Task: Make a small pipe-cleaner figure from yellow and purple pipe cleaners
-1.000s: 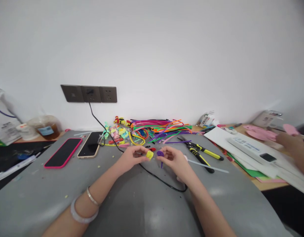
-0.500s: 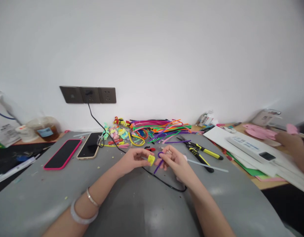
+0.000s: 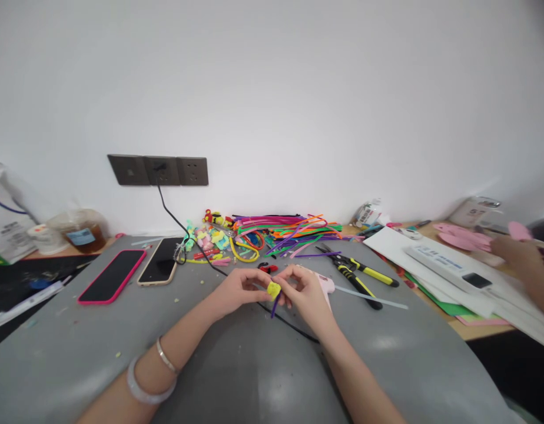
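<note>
My left hand [image 3: 236, 290] pinches a small yellow fuzzy piece [image 3: 273, 289] above the grey mat [image 3: 236, 377]. Pressed close against it, my right hand [image 3: 304, 291] pinches a purple pipe cleaner [image 3: 275, 306] whose loose end hangs down just below the yellow piece. Both hands meet at the mat's middle, over a black cable [image 3: 294, 328]. Two bracelets circle my left wrist.
Two phones [image 3: 112, 275] [image 3: 162, 261] lie at left. A heap of coloured pipe cleaners [image 3: 289, 229] lines the wall. Yellow-handled pliers [image 3: 355, 272] and a pink glue gun [image 3: 325, 285] lie right of my hands. Another person's hand [image 3: 526, 259] works over papers at far right.
My hands came together; the purple pipe cleaner, a curl apart from the yellow piece one second ago, now sits against it with its end hanging down.
</note>
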A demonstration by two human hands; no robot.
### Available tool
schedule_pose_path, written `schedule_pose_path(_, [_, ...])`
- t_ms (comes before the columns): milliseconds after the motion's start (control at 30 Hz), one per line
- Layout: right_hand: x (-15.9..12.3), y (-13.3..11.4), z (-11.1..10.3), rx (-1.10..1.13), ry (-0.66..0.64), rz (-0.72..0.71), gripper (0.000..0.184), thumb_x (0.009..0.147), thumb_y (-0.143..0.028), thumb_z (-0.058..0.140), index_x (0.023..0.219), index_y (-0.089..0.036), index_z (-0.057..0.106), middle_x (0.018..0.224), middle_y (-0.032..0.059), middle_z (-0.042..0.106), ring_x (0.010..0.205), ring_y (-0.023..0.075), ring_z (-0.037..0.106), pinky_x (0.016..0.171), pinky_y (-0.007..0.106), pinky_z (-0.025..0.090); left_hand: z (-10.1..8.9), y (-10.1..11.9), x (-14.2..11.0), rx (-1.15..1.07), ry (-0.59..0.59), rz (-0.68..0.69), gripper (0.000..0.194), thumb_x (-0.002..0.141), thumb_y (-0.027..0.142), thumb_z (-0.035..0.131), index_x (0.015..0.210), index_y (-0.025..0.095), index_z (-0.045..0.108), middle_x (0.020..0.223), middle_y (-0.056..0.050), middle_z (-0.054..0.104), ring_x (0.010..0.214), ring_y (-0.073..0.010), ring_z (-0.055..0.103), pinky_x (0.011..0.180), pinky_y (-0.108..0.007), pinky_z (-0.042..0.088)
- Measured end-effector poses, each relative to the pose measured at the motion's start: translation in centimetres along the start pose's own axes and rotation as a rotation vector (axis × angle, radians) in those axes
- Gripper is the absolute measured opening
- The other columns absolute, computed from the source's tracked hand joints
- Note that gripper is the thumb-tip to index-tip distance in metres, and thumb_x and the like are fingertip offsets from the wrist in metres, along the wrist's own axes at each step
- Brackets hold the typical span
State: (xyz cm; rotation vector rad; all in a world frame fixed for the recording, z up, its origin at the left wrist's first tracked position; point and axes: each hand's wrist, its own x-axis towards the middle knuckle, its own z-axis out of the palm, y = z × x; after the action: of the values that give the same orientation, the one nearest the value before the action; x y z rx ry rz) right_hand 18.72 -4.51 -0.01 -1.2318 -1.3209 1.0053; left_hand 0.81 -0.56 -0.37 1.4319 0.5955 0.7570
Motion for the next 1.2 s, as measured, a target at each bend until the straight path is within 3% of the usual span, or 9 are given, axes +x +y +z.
schedule_pose_path(433, [0.1,-0.1,-0.4,0.125,-0.085,0.008,0.038,0.069,-0.055,0.077,0.073,-0.019,0.065,0.064,0.002,0.068,0.054,0.0166,0.066,0.048,0.026,0.05,0.2,0.8,0.1,-0.013,0.129,-0.001,0.036,0.061,0.042,0.087,0.08,0.014,0.075,0.082,-0.006,0.072,0.077,-0.0181,0.064,0.075,-0.029,0.05])
schedule_pose_path(800, [0.1,0.1,-0.3,0.112,-0.077,0.029,0.037,0.065,-0.054,0.078,0.072,-0.02,0.064,0.059,0.001,0.067,0.054,0.0172,0.065,0.048,0.025,0.049,-0.2,0.1,0.3,0.027,0.13,0.053,0.031,0.063,0.039,0.086,0.079,0.015,0.075,0.087,-0.005,0.07,0.076,-0.0157,0.061,0.067,-0.026,0.047])
schedule_pose_path(1033, [0.1,0.1,-0.4,0.075,-0.075,0.039,0.032,0.068,-0.05,0.076,0.071,-0.021,0.063,0.056,-0.0002,0.065,0.052,0.0163,0.061,0.049,0.026,0.046,-0.4,0.1,0.3,0.139,0.103,0.061,0.029,0.065,0.036,0.085,0.083,0.015,0.075,0.089,-0.007,0.073,0.084,-0.0197,0.065,0.077,-0.03,0.049])
schedule_pose_path(1200, [0.2,0.0,-1.5,0.141,-0.043,0.082,0.035,0.068,-0.051,0.077,0.072,-0.018,0.064,0.055,-0.0005,0.064,0.048,0.0117,0.054,0.049,0.023,0.042,-0.6,0.3,0.3,0.08,0.167,0.097,0.028,0.068,0.035,0.083,0.082,0.016,0.068,0.106,-0.01,0.073,0.098,-0.0217,0.065,0.085,-0.031,0.05])
